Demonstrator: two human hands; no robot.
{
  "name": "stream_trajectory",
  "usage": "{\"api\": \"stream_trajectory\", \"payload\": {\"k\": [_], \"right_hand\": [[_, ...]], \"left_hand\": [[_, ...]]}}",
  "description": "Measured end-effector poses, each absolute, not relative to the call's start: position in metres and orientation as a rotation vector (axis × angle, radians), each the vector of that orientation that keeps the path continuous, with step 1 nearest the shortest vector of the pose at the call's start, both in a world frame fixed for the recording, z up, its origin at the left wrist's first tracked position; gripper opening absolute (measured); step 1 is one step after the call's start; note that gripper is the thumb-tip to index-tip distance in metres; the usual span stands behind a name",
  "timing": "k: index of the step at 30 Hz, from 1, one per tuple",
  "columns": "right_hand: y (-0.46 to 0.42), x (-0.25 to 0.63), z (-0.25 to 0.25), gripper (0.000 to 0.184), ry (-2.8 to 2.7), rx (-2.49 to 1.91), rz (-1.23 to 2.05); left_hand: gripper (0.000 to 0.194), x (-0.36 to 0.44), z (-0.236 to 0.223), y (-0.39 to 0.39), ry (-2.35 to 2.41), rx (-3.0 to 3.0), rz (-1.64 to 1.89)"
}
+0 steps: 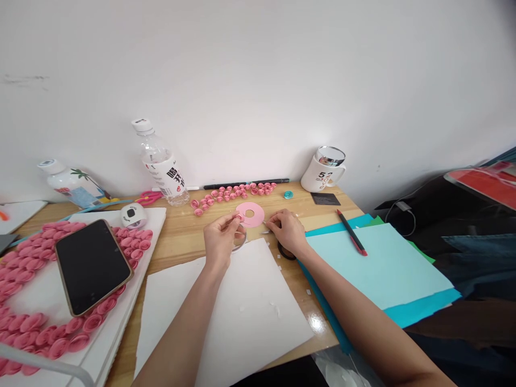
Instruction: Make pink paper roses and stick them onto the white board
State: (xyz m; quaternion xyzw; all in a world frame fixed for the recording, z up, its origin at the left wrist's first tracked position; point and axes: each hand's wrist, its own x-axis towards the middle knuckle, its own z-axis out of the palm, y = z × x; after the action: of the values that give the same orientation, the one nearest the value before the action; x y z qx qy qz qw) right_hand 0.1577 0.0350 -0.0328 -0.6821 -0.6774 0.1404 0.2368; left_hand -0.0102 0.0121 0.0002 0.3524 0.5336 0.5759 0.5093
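My left hand (220,239) is closed in a pinch at the near left edge of a pink paper ring (257,216). A small bit of pink paper shows at its fingertips, overlapping the ring. Just under those fingers is a clear round roll (239,244), partly hidden, which looks like tape. My right hand (288,231) is closed low over the table, right of the ring; a thin greyish thing shows by its fingertips, too small to name. Beneath its wrist, a black ring-shaped thing (285,252) is partly covered. Several small pink paper roses (229,193) lie behind the ring.
White board (226,322) lies in front. At left, a phone (94,266) rests on a board of pink roses (24,263). Bottles (163,166) and a mug (318,172) stand by the wall. A pen (352,234) lies on blue paper (374,269) at right.
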Motion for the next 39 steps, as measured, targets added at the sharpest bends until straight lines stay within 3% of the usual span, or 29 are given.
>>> {"api": "stream_trajectory", "payload": {"k": [18,30,39], "right_hand": [[0.030,0.146,-0.032,0.021,-2.264,-1.839,0.052],[0.036,0.153,-0.038,0.016,-1.946,-1.783,0.318],[0.036,0.162,-0.025,0.022,-1.524,-1.292,0.875]], "left_hand": [[0.024,-0.011,-0.012,0.016,1.296,1.020,1.342],[0.020,-0.010,-0.011,0.014,1.259,1.095,1.268],[0.011,-0.007,-0.011,0.016,1.299,1.228,1.263]]}}
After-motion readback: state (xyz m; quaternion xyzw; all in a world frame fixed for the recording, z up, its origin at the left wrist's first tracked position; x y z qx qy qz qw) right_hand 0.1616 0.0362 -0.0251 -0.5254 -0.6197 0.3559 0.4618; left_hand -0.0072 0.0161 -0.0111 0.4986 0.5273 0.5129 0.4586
